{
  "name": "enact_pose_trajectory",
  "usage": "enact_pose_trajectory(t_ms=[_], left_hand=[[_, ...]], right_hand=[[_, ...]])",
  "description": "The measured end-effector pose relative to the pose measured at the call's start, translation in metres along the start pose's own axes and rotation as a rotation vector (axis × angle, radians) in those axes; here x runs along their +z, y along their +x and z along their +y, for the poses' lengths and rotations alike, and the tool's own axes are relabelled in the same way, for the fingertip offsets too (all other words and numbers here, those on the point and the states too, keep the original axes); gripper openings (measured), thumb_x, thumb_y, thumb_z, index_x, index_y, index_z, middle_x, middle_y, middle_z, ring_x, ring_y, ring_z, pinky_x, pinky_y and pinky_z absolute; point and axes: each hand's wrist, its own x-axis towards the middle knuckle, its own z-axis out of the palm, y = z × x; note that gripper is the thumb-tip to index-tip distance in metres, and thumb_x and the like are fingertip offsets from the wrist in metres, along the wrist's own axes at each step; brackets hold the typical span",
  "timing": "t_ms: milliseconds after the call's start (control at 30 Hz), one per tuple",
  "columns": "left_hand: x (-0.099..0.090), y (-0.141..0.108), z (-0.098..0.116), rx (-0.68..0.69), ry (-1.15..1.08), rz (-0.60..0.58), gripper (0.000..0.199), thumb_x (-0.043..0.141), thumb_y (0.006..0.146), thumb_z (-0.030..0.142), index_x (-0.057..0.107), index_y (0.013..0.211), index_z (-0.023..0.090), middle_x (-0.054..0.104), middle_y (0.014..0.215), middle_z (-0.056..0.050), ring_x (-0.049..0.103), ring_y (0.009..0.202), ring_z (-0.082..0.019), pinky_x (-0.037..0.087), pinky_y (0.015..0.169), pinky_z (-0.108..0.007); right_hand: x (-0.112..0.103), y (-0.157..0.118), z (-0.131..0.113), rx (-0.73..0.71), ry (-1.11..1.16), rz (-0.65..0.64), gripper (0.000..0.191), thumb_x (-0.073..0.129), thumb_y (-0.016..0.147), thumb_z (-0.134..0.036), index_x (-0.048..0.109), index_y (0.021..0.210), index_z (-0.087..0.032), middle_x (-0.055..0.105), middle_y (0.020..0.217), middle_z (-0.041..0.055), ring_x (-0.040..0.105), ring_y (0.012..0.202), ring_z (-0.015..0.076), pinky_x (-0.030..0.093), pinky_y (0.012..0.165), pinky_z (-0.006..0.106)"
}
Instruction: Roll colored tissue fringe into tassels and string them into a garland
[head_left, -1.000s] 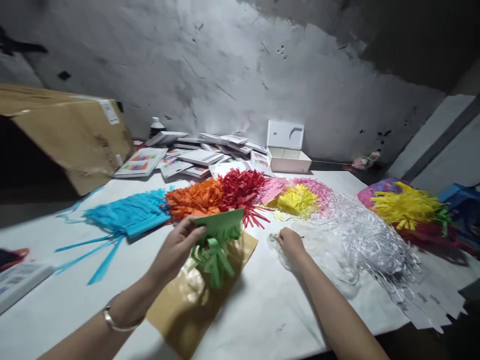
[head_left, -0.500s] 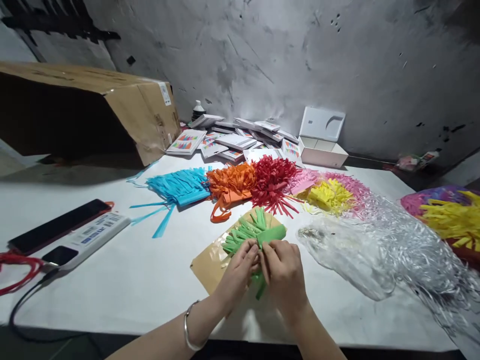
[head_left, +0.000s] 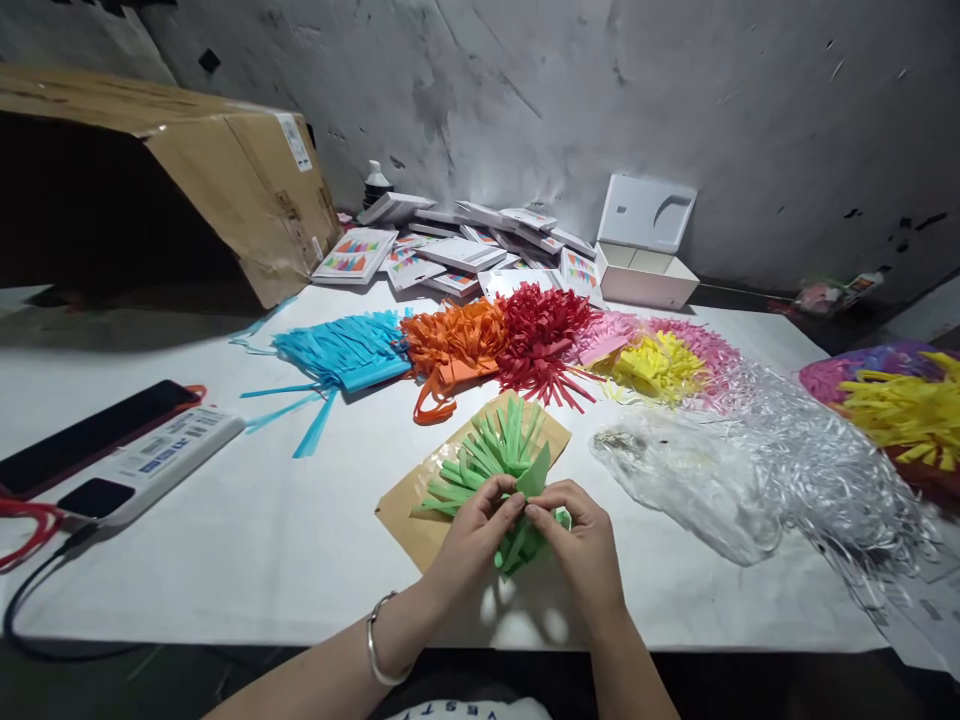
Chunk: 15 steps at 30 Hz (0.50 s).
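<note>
Fringed green tissue paper (head_left: 487, 445) spreads over a tan paper sheet (head_left: 409, 500) near the front of the white table. My left hand (head_left: 480, 525), with a silver bangle at the wrist, pinches the green paper at its middle. My right hand (head_left: 577, 530) pinches the same spot, its fingertips almost touching those of my left. A flat green piece stands up above the fingertips, and green strips hang below them. The exact fold between the fingers is hidden.
Blue (head_left: 341, 350), orange (head_left: 457, 340), red (head_left: 544, 340) and yellow (head_left: 660, 368) fringe bundles lie behind. Silver strands (head_left: 817, 460) are at right, a power strip (head_left: 180, 455) and phone at left. Farther back: a cardboard box (head_left: 247, 190), flat packets (head_left: 461, 253), an open white box (head_left: 649, 275).
The green paper has turned and fanned out, its flat part now upright instead of lying to the right. My fingertips have come closer together. The view has tilted slightly down.
</note>
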Motion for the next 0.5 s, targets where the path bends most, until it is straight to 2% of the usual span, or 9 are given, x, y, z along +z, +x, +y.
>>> enact_pose_trajectory(t_ms=[100, 233, 300, 400, 500], left_hand=[[0.001, -0.001, 0.004, 0.009, 0.041, 0.014, 0.037, 0.074, 0.079, 0.051, 0.062, 0.089, 0.019, 0.054, 0.081, 0.001, 0.052, 0.074, -0.013, 0.045, 0.066, -0.022], [0.0, 0.0, 0.003, 0.007, 0.122, -0.023, 0.036, 0.07, 0.082, 0.053, 0.063, 0.092, 0.019, 0.056, 0.082, 0.0, 0.053, 0.074, -0.014, 0.048, 0.068, -0.024], [-0.001, 0.001, 0.002, 0.026, 0.161, -0.036, 0.034, 0.069, 0.083, 0.052, 0.064, 0.092, 0.019, 0.058, 0.084, -0.001, 0.054, 0.077, -0.016, 0.048, 0.072, -0.025], [-0.001, 0.002, 0.003, 0.044, 0.175, -0.042, 0.033, 0.069, 0.083, 0.05, 0.064, 0.092, 0.019, 0.059, 0.085, -0.001, 0.055, 0.08, -0.017, 0.048, 0.074, -0.026], [0.0, 0.001, 0.006, 0.056, 0.205, -0.057, 0.033, 0.065, 0.086, 0.051, 0.062, 0.083, 0.018, 0.057, 0.077, -0.001, 0.052, 0.074, -0.016, 0.046, 0.069, -0.026]], right_hand=[[-0.001, -0.003, 0.001, -0.003, -0.077, -0.045, 0.01, 0.064, 0.089, -0.019, 0.071, 0.082, -0.022, 0.067, 0.084, 0.0014, 0.063, 0.081, 0.0169, 0.048, 0.074, 0.027], [0.004, -0.011, 0.001, -0.13, -0.362, 0.057, 0.016, 0.058, 0.09, -0.015, 0.072, 0.091, -0.023, 0.067, 0.088, 0.0036, 0.06, 0.088, 0.0207, 0.046, 0.082, 0.034], [0.006, -0.013, 0.0, -0.169, -0.423, 0.101, 0.014, 0.059, 0.089, -0.015, 0.07, 0.087, -0.023, 0.065, 0.085, 0.0031, 0.059, 0.086, 0.0209, 0.045, 0.082, 0.034], [0.003, -0.009, -0.001, -0.064, -0.286, 0.081, 0.013, 0.062, 0.086, -0.016, 0.064, 0.074, -0.021, 0.061, 0.076, 0.0004, 0.058, 0.075, 0.0176, 0.044, 0.071, 0.029], [-0.002, -0.004, 0.0, 0.09, -0.079, 0.03, 0.016, 0.068, 0.084, -0.021, 0.061, 0.069, -0.02, 0.059, 0.072, -0.0013, 0.057, 0.07, 0.0156, 0.045, 0.066, 0.026]])
